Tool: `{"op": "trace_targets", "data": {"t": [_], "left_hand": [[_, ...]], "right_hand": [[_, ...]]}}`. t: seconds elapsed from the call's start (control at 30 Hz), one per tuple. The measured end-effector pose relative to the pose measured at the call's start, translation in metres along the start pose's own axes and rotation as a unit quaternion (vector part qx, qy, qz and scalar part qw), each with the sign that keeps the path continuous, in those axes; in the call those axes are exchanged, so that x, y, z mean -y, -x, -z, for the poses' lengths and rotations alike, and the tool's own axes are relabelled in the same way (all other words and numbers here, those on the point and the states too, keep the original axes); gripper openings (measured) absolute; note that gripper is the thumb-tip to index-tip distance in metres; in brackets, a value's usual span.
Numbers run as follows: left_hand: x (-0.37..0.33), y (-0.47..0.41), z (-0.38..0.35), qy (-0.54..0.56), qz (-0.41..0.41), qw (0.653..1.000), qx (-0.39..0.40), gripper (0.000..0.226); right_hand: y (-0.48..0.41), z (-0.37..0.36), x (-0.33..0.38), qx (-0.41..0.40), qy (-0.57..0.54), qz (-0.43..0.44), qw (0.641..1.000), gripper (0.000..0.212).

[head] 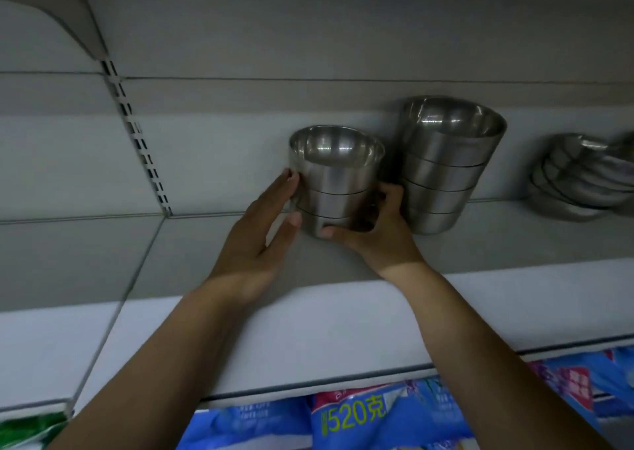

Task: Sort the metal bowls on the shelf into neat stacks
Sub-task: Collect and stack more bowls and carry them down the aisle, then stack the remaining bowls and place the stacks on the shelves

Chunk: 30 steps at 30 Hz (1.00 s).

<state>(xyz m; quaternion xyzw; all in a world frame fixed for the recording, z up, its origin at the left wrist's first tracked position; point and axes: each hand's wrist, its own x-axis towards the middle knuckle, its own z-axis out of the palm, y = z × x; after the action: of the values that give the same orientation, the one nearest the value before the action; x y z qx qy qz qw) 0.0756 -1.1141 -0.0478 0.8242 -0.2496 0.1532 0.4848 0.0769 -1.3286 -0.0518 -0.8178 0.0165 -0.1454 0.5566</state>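
A short stack of three metal bowls (334, 180) stands upright on the grey shelf (206, 243). My left hand (260, 230) presses flat against its left side, fingers spread. My right hand (375, 231) curls around its lower right side, thumb under the front of the base. Right beside it stands a taller stack of metal bowls (446, 165), close to my right hand. Farther right, a leaning pile of metal bowls (576, 178) lies tilted on its side.
The shelf's back panel carries a slotted upright (137, 134) at the left. The shelf's front lip (308, 340) runs across below my wrists. Blue and pink packets (360, 415) fill the shelf underneath, with a green packet (31, 429) at the far left.
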Motion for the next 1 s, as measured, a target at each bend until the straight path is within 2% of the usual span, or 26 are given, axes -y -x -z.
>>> {"op": "trace_targets", "data": {"t": [0.33, 0.5, 0.57, 0.67, 0.87, 1.0], "left_hand": [[0.005, 0.001, -0.001, -0.099, -0.037, 0.994, -0.011, 0.053], [-0.004, 0.006, 0.006, -0.159, -0.037, 0.986, 0.012, 0.052], [-0.010, 0.009, 0.017, -0.185, -0.047, 0.981, 0.029, 0.051], [-0.013, 0.022, 0.043, -0.235, -0.055, 0.969, 0.054, 0.052], [0.006, 0.075, 0.123, -0.253, -0.048, 0.964, 0.074, 0.060], [0.013, 0.122, 0.194, -0.254, -0.033, 0.965, 0.049, 0.060]], "right_hand": [[0.010, 0.004, 0.002, -0.007, 0.020, 0.002, 1.000, 0.113], [0.026, 0.005, 0.011, 0.024, 0.133, -0.007, 0.991, 0.117], [0.035, 0.008, 0.016, 0.042, 0.189, -0.012, 0.981, 0.111], [0.054, 0.006, 0.022, 0.057, 0.238, -0.023, 0.969, 0.100], [0.102, -0.034, 0.054, 0.060, 0.369, -0.034, 0.927, 0.108], [0.137, -0.090, 0.085, 0.069, 0.370, -0.015, 0.926, 0.103]]}}
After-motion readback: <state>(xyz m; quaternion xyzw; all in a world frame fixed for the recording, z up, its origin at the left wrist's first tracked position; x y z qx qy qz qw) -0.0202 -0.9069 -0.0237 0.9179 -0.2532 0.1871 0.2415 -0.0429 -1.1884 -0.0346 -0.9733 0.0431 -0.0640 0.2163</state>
